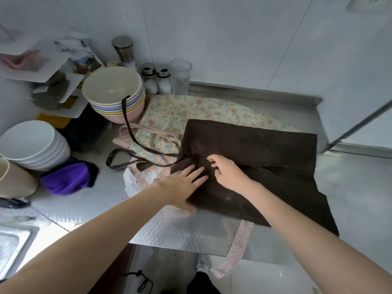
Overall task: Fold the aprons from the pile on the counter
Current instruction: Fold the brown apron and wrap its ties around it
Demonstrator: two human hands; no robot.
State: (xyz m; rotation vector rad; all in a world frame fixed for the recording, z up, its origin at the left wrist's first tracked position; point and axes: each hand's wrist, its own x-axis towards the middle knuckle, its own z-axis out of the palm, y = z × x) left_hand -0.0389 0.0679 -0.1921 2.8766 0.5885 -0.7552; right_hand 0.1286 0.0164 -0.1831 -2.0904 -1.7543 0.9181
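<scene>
The soft, limp dark brown cloth apron [254, 162], lying on the near steel counter [350, 183], is pressed by the flat left hand [182, 183] while the right hand [224, 168], fingers loosely curled, touches its middle fold; best gripped at corners.

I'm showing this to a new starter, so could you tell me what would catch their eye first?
The brown apron spread mid-counter, with the left hand flat on it and the right hand picking at its fabric. Behind lies a floral apron, and at the left a stack of pastel bowls.
</scene>
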